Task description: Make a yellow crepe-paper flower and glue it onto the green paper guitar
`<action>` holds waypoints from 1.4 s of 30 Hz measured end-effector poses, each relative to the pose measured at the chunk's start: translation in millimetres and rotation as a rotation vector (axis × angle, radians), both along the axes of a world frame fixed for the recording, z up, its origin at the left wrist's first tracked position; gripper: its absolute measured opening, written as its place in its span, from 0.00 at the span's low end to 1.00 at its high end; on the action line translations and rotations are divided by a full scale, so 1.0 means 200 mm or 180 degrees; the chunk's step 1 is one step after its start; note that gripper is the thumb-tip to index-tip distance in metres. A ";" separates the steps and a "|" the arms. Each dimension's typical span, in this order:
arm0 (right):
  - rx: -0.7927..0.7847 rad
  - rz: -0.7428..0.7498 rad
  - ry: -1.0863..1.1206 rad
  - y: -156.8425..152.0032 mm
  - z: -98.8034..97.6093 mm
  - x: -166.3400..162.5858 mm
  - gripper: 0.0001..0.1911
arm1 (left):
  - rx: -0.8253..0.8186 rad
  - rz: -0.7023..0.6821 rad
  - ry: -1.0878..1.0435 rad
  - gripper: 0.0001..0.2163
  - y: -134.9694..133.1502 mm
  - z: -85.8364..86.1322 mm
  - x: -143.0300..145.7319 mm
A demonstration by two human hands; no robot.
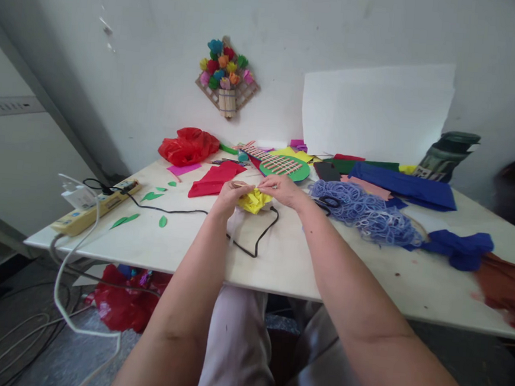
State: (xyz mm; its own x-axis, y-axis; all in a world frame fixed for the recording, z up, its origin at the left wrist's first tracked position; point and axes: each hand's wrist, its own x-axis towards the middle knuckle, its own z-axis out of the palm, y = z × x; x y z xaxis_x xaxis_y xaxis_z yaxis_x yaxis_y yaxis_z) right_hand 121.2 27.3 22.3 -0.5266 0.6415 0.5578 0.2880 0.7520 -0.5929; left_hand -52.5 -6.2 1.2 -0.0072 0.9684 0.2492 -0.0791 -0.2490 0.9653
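nearest of all, on the near side of the yellow paper, are the person's light trousers, partly under the edge of the white table. down to the left of the yellow paper, a red plastic bag sits below tabletop level.

the yellow paper itself, crumpled and petal-like, is up between the two hands, close over the tabletop. the left hand pinches its left side; the right hand has thumb and fingers pressed together on its upper right edge (the exact fingertip contact is small and a bit blurred). just in front of the yellow paper a black cable bends across the table.

well left of the yellow paper lie green leaf shapes, then a power strip. to its right are dark-handled scissors touching a heap of blue yarn.

beyond the yellow paper, red paper lies to the left and a green disc with a woven lattice to the right. farthest off, high behind it, a flower ornament hangs on the wall.
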 end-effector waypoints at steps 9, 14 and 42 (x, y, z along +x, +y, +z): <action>0.0177 -0.0030 0.0274 0.01 -0.02 -0.01 0.07 | -0.0219 -0.0178 -0.0094 0.13 -0.01 0.01 0.01; 0.0237 -0.0143 0.0168 0.00 -0.01 -0.01 0.08 | -0.0251 -0.0092 -0.0116 0.15 0.00 0.01 0.02; 0.0174 -0.0203 -0.0112 0.03 -0.03 0.04 0.05 | -0.0195 -0.0062 -0.0024 0.15 -0.02 0.03 0.00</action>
